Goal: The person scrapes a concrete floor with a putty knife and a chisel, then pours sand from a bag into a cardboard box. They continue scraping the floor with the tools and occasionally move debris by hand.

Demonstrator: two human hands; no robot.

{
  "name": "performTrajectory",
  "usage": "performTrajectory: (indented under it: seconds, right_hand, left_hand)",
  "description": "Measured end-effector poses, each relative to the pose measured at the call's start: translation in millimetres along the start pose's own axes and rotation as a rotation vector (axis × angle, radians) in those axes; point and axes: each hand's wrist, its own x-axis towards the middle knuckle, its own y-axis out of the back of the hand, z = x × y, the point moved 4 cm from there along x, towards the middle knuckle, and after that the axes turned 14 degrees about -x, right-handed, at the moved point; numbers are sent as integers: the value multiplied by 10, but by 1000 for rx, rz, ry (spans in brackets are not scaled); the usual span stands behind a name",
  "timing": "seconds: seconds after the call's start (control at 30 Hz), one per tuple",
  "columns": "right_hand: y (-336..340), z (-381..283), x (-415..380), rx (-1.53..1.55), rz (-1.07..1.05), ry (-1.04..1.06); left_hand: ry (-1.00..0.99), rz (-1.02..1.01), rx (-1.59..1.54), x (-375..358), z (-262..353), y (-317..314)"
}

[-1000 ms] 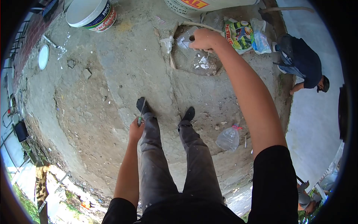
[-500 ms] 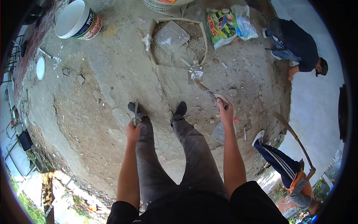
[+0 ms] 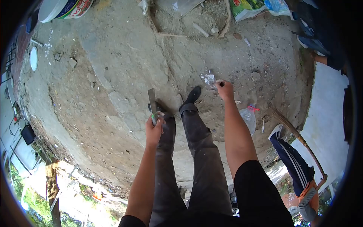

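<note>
My left hand (image 3: pixel 154 126) is closed around the green handle of a putty knife (image 3: pixel 152 100), its flat metal blade pointing up and away from me above my left shoe. Out ahead and to the right, my right hand (image 3: pixel 225 90) grips the handle of a flat, square-bladed tool (image 3: pixel 209 78). White, crumbly residue lies on that blade. The handle's dark, hollow-looking end pokes out of my fist, and the rest of the handle is mostly hidden behind my fingers. Both hands hang over the bare, dirty ground.
A cardboard-edged tray of dirt (image 3: pixel 172 35) lies ahead, near a green bag (image 3: pixel 247 9). A paint bucket (image 3: pixel 72 8) stands far left. To the right are a clear plastic bag (image 3: pixel 248 119), a person with a broom (image 3: pixel 289 125), and another person crouching by the white wall (image 3: pixel 325 113).
My view has shifted down and closer. The square-bladed tool has come back nearer my feet, now pointing away with its handle end toward me. My left hand moved right with the putty knife.
</note>
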Motion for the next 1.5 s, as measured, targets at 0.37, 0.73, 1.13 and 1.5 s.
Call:
performTrajectory:
  seconds: [0.37,0.73,1.13,1.5]
  right_hand:
    - [-126,-1139,752,431,-82,-84]
    - [-15,-2015,1233,618,-210,-95]
    - [-147,-1837,199,929,56,18]
    - [1534,-1955,-1173,746,108,228]
  left_hand:
    - [27,173,-327,5,-260,182]
    - [-14,164,-460,173,-397,76]
    - [-19,169,-351,93,-115,406]
    - [-137,121,-131,-406,832,834]
